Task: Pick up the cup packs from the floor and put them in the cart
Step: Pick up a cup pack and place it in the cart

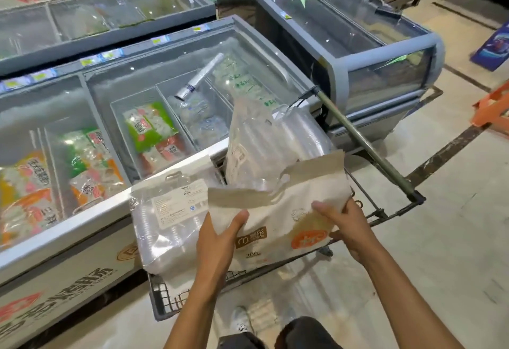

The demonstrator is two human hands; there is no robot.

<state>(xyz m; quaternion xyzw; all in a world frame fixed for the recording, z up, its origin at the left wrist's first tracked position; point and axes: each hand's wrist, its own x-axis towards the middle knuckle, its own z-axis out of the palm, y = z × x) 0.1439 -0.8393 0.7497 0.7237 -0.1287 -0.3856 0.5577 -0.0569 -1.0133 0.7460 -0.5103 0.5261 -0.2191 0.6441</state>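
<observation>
Left hand: is gripping the left end of the beige pack, thumb on top, other fingers under it and hidden, so the pack is staying level.
Right hand: is gripping the right end, thumb on the front, fingers curled behind; two hands bc the pack is wide and soft.
Beige pack: is being held over the cart, not yet resting inside, as far as I can judge.
Clear pack w/ label: is lying in the cart's left part, leaning against the freezer.
Tall clear pack: is standing upright at the cart's far side, prob. to leave room in the middle.
Cart handle: is pointing away to the right, free.
Next step, my guess: lowering the beige pack btw the two clear packs.
</observation>
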